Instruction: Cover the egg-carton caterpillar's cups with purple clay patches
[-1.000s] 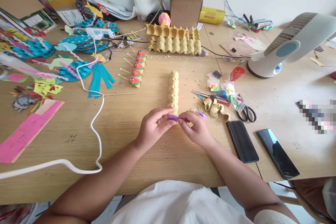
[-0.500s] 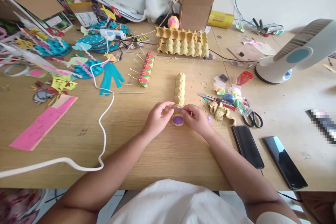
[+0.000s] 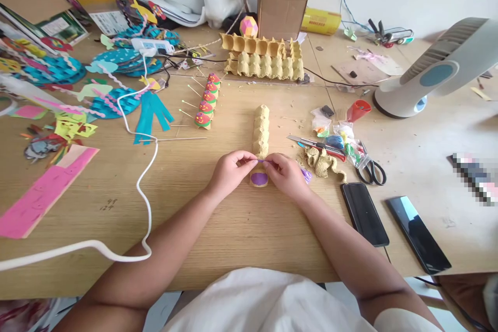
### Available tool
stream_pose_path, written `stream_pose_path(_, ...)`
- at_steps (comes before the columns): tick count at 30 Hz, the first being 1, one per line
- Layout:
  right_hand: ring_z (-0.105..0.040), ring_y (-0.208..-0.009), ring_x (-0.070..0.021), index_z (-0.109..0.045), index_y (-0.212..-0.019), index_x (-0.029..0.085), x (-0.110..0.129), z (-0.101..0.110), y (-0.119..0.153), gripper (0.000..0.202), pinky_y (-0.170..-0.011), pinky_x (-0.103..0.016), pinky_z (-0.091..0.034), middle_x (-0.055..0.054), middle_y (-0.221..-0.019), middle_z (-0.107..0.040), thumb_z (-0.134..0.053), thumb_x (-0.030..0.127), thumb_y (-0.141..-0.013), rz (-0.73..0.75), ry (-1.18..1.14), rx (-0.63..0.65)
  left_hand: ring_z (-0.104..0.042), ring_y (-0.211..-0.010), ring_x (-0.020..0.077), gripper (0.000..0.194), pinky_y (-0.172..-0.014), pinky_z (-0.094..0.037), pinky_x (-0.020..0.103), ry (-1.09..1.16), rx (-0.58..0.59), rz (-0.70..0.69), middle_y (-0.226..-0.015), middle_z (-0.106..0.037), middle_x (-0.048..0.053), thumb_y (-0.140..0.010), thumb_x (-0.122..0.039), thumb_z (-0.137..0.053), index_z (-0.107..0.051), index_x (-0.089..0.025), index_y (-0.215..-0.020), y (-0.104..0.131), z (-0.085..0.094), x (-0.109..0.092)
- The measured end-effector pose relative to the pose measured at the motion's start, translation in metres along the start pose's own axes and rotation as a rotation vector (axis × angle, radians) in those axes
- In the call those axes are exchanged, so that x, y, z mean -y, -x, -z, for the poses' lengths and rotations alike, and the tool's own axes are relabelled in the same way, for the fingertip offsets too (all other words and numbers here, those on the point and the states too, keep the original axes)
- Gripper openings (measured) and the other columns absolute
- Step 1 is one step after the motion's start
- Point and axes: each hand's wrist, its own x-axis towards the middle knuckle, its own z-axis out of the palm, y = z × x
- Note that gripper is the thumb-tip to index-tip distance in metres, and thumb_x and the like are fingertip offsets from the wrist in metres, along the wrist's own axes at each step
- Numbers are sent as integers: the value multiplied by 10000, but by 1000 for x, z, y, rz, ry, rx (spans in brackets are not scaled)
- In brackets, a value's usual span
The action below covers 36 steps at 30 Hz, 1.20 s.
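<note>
My left hand [image 3: 232, 172] and my right hand [image 3: 287, 173] meet over the near end of an egg-carton strip [image 3: 261, 129] that runs away from me on the table. Between them, both hands pinch a thin purple piece [image 3: 262, 161], fingertips closed at its two ends. Just below it, the front of the strip carries a purple oval [image 3: 259, 179]. Beside my right hand lies a purple lump in clear wrapping [image 3: 306, 175]. A row of red and green decorated cups [image 3: 207, 101] stands further back to the left.
To the right are carton scraps [image 3: 322, 164], a cutter [image 3: 315, 145], scissors [image 3: 371, 171], bagged clay [image 3: 344, 140], two phones [image 3: 364, 213] and a white fan [image 3: 400, 93]. A white cable [image 3: 146, 202] crosses my left forearm. Egg cartons [image 3: 268, 66] stand behind.
The whole view has shifted slightly, so most things appear further left. My hands have come a little closer together, with the purple piece still between them.
</note>
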Motion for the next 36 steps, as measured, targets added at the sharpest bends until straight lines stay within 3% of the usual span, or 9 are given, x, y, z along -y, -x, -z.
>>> stream_pose_path(11,-547,-646,-155,-605,-970,235,-1,0,2,97,-611,-278,-388,24,-706,-606,-598,332,-962,-81,-73,-6,-696,-770,181,178,-755,-548,309,-4,-63,-35,-865,-795,47,-834,-367,-743,-783,-197,-867,2,-1,3)
stream_pose_path(17,-531,-648,-148,-585,-912,235,-4,-1,0,111,-620,-281,-399,13,-746,-614,-596,332,-964,-94,-118,-55,-686,-754,174,167,-745,-545,308,-26,-92,-39,-870,-800,47,-850,-352,-733,-796,-200,-879,2,-2,1)
stream_pose_path(24,-549,-672,-164,-629,-921,226,-1,1,1,124,-624,-289,-392,6,-710,-610,-646,348,-938,-59,-35,-8,-684,-763,172,180,-746,-542,302,-19,-106,-32,-877,-800,47,-858,-361,-731,-799,-197,-888,2,-2,3)
stream_pose_path(31,-537,-647,-159,-627,-879,227,-4,-2,-2,137,-612,-294,-400,-1,-727,-638,-625,345,-947,-102,-77,-69,-684,-763,176,178,-747,-550,307,-14,-91,-28,-878,-800,47,-857,-367,-737,-797,-203,-888,3,-2,2)
stream_pose_path(36,-544,-662,-162,-621,-881,232,-6,-3,-1,139,-603,-289,-393,-3,-739,-647,-620,353,-951,-105,-70,-39,-680,-757,175,167,-747,-546,309,-38,-89,-44,-868,-796,43,-862,-359,-730,-791,-204,-878,3,-2,3)
